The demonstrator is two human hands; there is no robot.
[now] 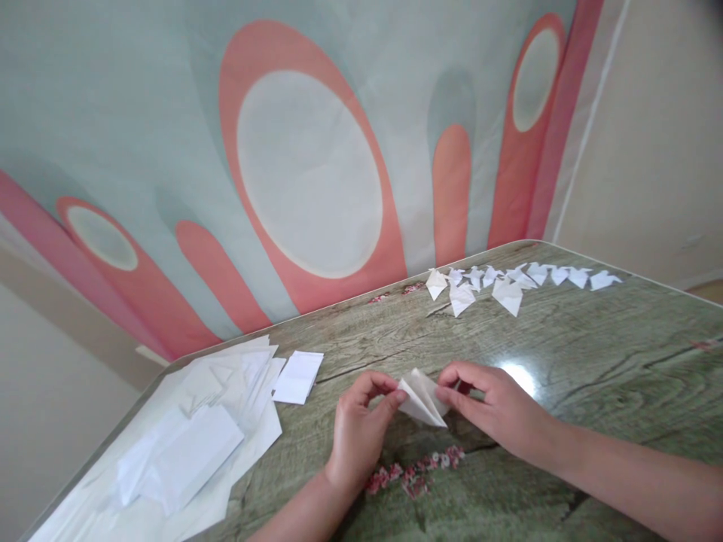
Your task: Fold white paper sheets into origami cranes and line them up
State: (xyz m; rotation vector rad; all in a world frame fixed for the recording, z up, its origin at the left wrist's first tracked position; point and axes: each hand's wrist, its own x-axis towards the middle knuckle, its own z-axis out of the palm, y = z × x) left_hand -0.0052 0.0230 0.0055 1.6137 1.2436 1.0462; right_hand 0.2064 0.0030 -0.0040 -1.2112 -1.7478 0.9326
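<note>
Across the left of the green-grey wood-grain table [361,342] spreads an overlapping pile of white paper sheets [195,452], some of them folded. Just beside its right edge lies a small rectangular stack of white paper [299,376]. Next comes the left hand [358,421], thumb and forefinger pinching the near-left edge of a small, pointed, folded white paper piece [421,399], which is in front of the person, its tip angled down. The right hand [489,403] grasps its right edge between thumb and fingers. Farther back, toward the right, stand or lie clustered white folded-paper figures with pointed ends [509,295]; I cannot tell which.
</note>
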